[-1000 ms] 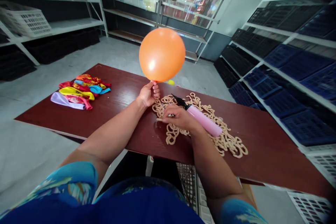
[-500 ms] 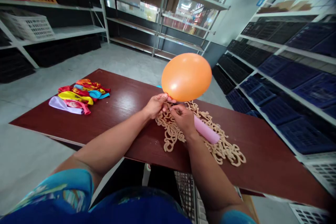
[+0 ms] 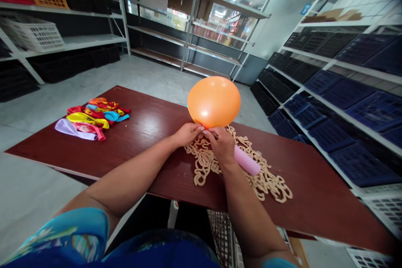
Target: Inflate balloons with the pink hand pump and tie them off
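Observation:
An inflated orange balloon point(image 3: 214, 101) rises above the table, its neck end down between my hands. My left hand point(image 3: 190, 133) pinches the balloon's neck with thumb and fingers. Close against it, my right hand point(image 3: 220, 143) is closed at the same neck, thumb tip near the left thumb. The knot or opening is hidden by the fingers. Below and behind my hands lies a tangle of beige curly strands point(image 3: 205, 163). A pink cylinder point(image 3: 248, 161) rests on the strands, just right of my right hand.
Several uninflated balloons point(image 3: 82, 127) in mixed colours lie at the left of the dark red-brown table point(image 3: 141, 150). Shelves with dark blue crates point(image 3: 361, 163) stand on the right. A white basket point(image 3: 40, 35) sits on the left shelving, and a metal rack point(image 3: 188, 29) stands behind.
The orange balloon has come down a little and to the left. My right hand has moved up to the neck, and both hands are now together there.

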`<action>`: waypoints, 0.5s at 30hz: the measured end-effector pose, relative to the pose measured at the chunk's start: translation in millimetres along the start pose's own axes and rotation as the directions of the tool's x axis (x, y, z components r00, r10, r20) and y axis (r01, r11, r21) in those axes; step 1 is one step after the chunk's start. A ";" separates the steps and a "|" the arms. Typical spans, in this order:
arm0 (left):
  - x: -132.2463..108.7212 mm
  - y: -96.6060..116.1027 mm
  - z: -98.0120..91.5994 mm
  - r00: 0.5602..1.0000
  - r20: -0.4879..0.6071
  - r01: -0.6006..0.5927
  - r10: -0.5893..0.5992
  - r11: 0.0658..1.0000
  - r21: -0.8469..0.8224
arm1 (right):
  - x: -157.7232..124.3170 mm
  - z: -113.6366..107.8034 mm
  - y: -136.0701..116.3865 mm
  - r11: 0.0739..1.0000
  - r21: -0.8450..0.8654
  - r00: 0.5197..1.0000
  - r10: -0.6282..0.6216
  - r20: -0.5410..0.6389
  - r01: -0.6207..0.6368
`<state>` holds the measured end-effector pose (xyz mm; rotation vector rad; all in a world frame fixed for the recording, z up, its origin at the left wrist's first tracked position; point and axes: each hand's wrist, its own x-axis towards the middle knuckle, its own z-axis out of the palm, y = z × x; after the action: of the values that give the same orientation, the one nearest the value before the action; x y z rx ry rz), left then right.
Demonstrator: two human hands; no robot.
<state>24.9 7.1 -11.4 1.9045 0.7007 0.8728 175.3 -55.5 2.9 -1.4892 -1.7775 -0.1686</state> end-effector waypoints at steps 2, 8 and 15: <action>0.9 -1.7 -1.0 0.999 0.019 -0.031 0.030 0.997 0.075 | 1.3 -0.9 0.9 0.997 0.067 0.999 0.042 0.008 -0.042; 5.0 -7.4 -3.3 0.993 -0.073 -0.060 0.095 0.922 0.383 | 6.1 -4.1 -10.2 0.734 0.624 0.959 0.265 0.101 -0.269; 4.7 -11.2 -0.6 0.978 -0.209 0.016 0.026 0.980 0.197 | 29.2 -16.5 -51.4 0.777 0.612 0.989 0.119 0.085 -0.146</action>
<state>25.8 15.8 -19.8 2.0063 0.9409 1.0514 138.3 -57.6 51.7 -1.1218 -1.5341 0.4876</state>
